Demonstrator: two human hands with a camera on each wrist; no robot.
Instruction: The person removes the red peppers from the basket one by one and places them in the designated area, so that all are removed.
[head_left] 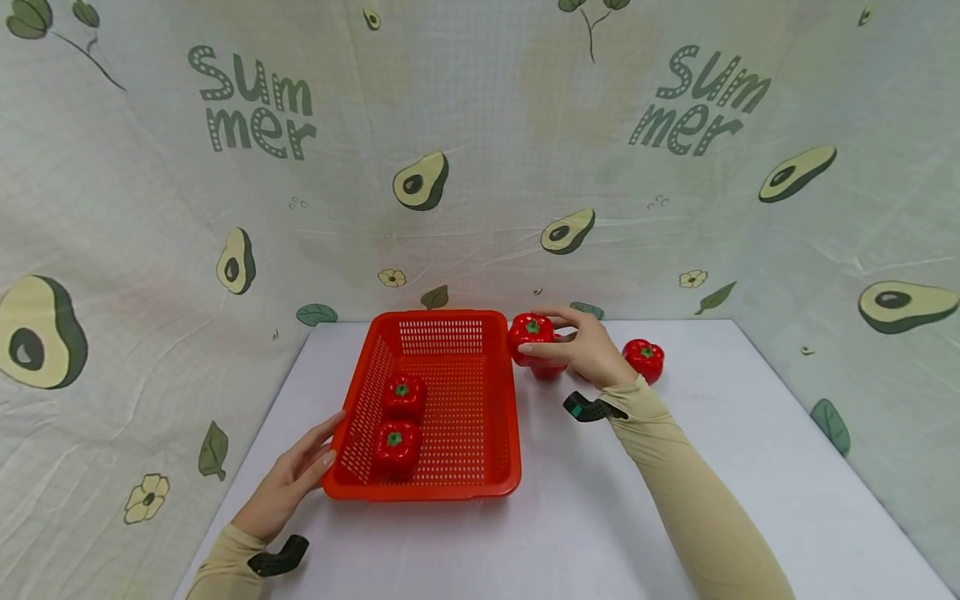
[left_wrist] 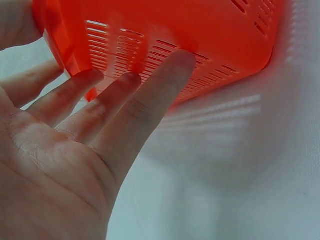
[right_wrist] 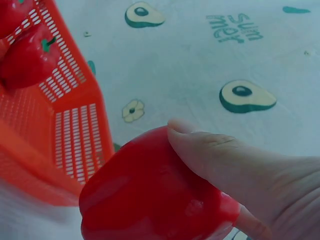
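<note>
Held pepper (head_left: 528, 340) just beside the far part of the right rim of the basket (head_left: 450, 489), apparently lifted off the desk (head_left: 465, 550), green stem showing. At the left, left grip (head_left: 288, 479) with fingers long and parted, laid against the outer wall of thin slotted plastic, not curled around anything. Could shove the basket rightward or tip it, by pressing too hard on so light-looking a wall. Inside, along the basket's left side, near pepper (head_left: 397, 447) and far pepper (head_left: 405, 396), in line and close together; blocky, lobed, glossy red. Could roll or knock together on the meshed floor, with any jolt of the basket. Farther right, held pepper again: smooth, rounded, shallowly furrowed, offering little for skin to catch on. Clamped in right grip (head_left: 588, 346), between thumb and fingers. Could slip out through too slack a pinch, or snag on the raised rim, being so near. Just below in the head view, partly hidden pepper (head_left: 551, 372); contact with held pepper impossible to tell. Could be bumped by a dipping wrist. Farthest right, lone pepper (head_left: 645, 360) on the desk, well apart from the basket. Could be sent rolling by a careless brush of the sleeve (head_left: 690, 475), matte and stretchy-looking. Beyond, on the right, soft creased cloth (head_left: 825, 108)
</note>
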